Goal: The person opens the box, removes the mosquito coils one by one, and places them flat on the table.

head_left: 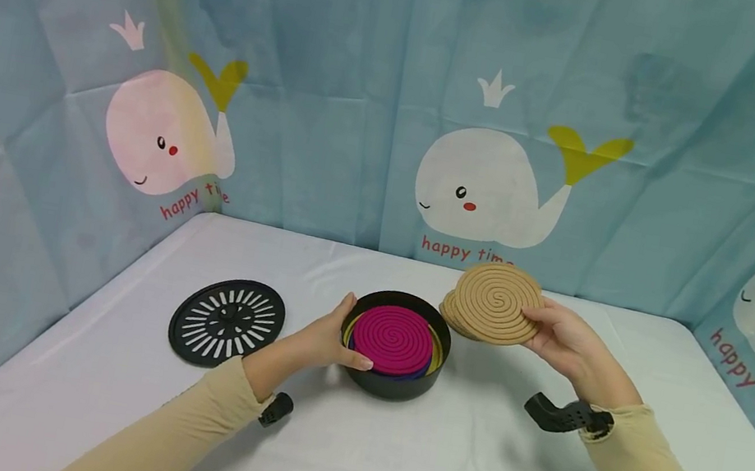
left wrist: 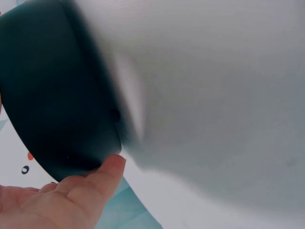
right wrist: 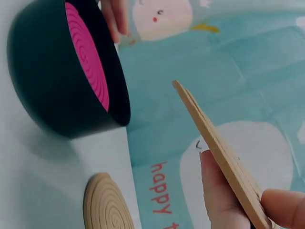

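Observation:
My right hand (head_left: 566, 340) pinches a tan spiral coaster (head_left: 495, 304) by its right edge, thumb on one face and fingers behind. It is held above the table, right of a round black holder (head_left: 389, 388). Inside the holder lies a magenta spiral coaster (head_left: 393, 340), with blue and yellow edges showing beneath it. My left hand (head_left: 329, 337) grips the holder's left side, thumb at the front and fingers at the back. In the right wrist view, the raised coaster (right wrist: 217, 152) is seen edge-on, and another tan coaster (right wrist: 108, 205) lies on the table beside the holder.
A round black slotted lid (head_left: 228, 322) lies flat on the white table (head_left: 383, 470), left of the holder. Light blue curtains (head_left: 341, 96) printed with whales stand along the table's back and sides. A black wrist strap mount (head_left: 568, 416) sits on my right forearm.

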`<state>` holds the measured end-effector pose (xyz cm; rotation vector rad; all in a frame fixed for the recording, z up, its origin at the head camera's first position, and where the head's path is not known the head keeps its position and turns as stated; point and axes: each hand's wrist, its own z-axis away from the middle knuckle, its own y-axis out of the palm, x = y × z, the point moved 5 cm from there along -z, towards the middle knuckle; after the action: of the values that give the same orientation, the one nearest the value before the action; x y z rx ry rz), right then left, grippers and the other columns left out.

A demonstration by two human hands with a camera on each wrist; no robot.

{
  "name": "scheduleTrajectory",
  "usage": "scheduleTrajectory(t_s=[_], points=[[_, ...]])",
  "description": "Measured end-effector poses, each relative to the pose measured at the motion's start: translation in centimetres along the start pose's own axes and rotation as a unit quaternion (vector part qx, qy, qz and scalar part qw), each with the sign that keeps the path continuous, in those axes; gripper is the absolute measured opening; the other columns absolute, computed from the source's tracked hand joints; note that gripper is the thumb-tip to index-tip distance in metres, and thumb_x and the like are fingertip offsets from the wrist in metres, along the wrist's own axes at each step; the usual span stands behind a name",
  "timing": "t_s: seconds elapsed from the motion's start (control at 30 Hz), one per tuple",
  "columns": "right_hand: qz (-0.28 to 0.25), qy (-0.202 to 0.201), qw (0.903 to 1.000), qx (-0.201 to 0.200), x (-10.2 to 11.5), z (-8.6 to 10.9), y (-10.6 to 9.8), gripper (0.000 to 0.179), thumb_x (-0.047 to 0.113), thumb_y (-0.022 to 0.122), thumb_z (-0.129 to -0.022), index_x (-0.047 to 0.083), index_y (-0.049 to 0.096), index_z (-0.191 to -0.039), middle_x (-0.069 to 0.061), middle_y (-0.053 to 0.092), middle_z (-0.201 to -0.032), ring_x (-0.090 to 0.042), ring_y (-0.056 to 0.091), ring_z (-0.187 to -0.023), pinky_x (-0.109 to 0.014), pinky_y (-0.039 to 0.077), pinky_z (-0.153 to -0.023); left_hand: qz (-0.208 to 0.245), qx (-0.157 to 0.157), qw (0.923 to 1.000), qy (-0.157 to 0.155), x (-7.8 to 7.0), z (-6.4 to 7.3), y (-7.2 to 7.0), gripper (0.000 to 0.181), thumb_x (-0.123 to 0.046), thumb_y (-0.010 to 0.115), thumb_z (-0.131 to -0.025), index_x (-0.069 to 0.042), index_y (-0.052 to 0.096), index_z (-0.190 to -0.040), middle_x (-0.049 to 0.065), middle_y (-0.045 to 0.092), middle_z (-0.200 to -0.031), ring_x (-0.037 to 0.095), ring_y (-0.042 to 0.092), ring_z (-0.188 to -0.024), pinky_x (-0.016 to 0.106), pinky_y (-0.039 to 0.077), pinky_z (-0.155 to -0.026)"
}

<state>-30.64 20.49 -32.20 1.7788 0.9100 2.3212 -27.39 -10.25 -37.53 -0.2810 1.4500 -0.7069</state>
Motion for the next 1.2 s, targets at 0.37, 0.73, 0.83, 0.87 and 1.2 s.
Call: scheduleTrajectory(t_s=[0.37, 0.73, 0.83, 0.87, 1.2], points=[[-0.046, 0.002, 0.9986, -0.026, 0.4, 0.4, -2.3, 0.075, -0.007, 0.034, -0.101, 0.012, -0.017, -0.154, -0.012, 0.044, -0.132, -0.017, 0.066, -0.095, -0.033, 0.053, -0.087, 0.003, -0.002, 1.0000, 0.001, 0.1, 0.1, -0.1, 0.116, -0.021, 0.085, -0.077, 0.000, 0.003, -0.155, 0.013, 0.014, -0.161, 0.035, 0.019, -0.144, 0.050, 0.023, -0.114], [-0.110, 0.015, 0.9907, -0.080, 0.3, 0.5, -4.5, 0.078, -0.006, 0.033, -0.101, 0.024, -0.015, -0.154, -0.003, -0.002, -0.161, -0.017, 0.066, -0.097, -0.034, 0.044, -0.101, -0.001, -0.001, 1.0000, -0.004, 0.1, 0.2, -0.3, 0.115, -0.022, 0.085, -0.077, -0.001, 0.003, -0.155, 0.014, 0.014, -0.161, 0.035, 0.019, -0.144, 0.050, 0.023, -0.114], [-0.122, 0.021, 0.9870, -0.103, 0.4, 0.5, -5.2, 0.078, -0.005, 0.033, -0.102, 0.027, -0.015, -0.154, 0.003, -0.008, -0.161, -0.016, 0.052, -0.123, -0.033, 0.036, -0.107, -0.003, -0.001, 1.0000, -0.004, 0.0, 0.2, -0.4, 0.115, -0.021, 0.085, -0.077, -0.001, 0.003, -0.155, 0.015, 0.013, -0.161, 0.036, 0.019, -0.144, 0.050, 0.023, -0.114], [-0.124, 0.023, 0.9858, -0.111, 0.4, 0.5, -5.4, 0.078, -0.005, 0.034, -0.102, 0.027, -0.014, -0.154, 0.004, -0.007, -0.161, -0.015, 0.047, -0.128, -0.032, 0.035, -0.107, -0.005, -0.001, 1.0000, -0.004, 0.0, 0.2, -0.4, 0.115, -0.021, 0.085, -0.077, -0.001, 0.003, -0.155, 0.015, 0.012, -0.161, 0.036, 0.019, -0.144, 0.050, 0.023, -0.114], [-0.178, 0.027, 0.9743, -0.136, 0.5, 0.1, -7.3, 0.079, -0.006, 0.032, -0.102, 0.032, -0.014, -0.153, 0.011, -0.006, -0.160, -0.010, 0.022, -0.141, -0.032, 0.028, -0.110, -0.008, 0.000, 1.0000, -0.005, -0.2, 0.0, -0.5, 0.115, -0.022, 0.085, -0.077, -0.001, 0.003, -0.155, 0.015, 0.011, -0.161, 0.036, 0.018, -0.145, 0.050, 0.022, -0.114]])
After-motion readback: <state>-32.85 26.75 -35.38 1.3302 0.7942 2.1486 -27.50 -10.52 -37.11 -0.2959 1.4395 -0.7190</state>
